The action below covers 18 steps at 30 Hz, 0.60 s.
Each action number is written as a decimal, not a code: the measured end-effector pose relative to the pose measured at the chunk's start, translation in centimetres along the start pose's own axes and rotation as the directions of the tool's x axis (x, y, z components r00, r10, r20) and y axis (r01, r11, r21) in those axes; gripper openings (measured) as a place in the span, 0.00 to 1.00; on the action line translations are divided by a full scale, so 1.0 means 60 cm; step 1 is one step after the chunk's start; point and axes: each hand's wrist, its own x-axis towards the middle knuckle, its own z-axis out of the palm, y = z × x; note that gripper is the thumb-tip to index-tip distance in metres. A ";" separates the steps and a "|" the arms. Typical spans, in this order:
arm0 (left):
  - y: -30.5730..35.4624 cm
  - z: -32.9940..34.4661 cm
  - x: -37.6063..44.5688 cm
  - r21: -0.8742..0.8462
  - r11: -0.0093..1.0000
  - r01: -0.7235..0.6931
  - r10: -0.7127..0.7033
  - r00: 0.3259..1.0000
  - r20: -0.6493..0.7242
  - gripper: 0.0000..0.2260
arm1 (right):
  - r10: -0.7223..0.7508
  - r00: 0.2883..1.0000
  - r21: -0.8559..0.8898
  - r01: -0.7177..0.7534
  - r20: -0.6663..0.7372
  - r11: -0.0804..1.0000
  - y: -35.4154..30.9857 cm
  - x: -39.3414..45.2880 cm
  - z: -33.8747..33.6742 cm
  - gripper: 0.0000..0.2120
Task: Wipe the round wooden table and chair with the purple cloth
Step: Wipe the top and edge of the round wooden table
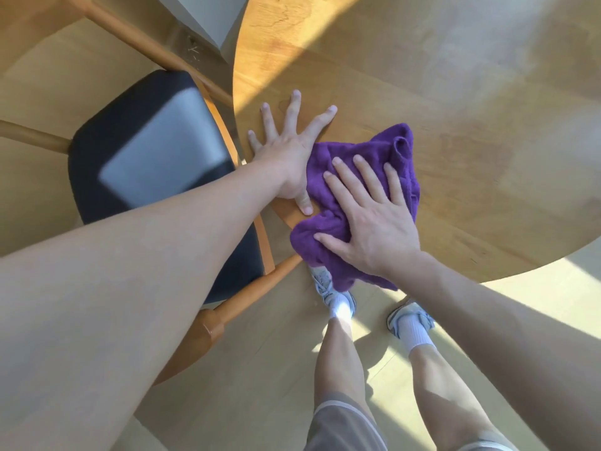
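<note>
The tabletop wipe appears under way: the purple cloth (364,196) is pressed flat beneath the spread, unclenched fingers (364,177) of the right hand (374,222) near the round wooden table (455,92) edge. The left hand (289,154) is splayed just beside, grasping nothing. Next, sweeping beyond the fingertips is likely needed (the chair (146,151) apparently unwiped).

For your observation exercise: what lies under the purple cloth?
The table edge; one corner overhangs a shoe. The right hand presses the cloth; the wood beneath is hidden.
</note>
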 end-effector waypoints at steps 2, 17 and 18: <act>-0.002 0.002 -0.001 -0.008 1.000 -0.010 0.010 1.000 -0.012 0.70 | 0.147 0.988 0.035 -0.146 -0.046 0.989 -0.040 0.005 0.010 0.43; -0.150 -0.029 0.020 0.012 0.995 -0.096 0.096 0.973 -0.210 0.68 | -0.031 0.999 -0.045 0.032 0.031 0.998 -0.023 0.055 -0.002 0.47; -0.153 -0.027 0.025 -0.006 0.994 -0.112 0.108 0.973 -0.204 0.69 | -0.041 0.999 -0.050 0.042 0.029 0.998 -0.029 0.072 -0.002 0.47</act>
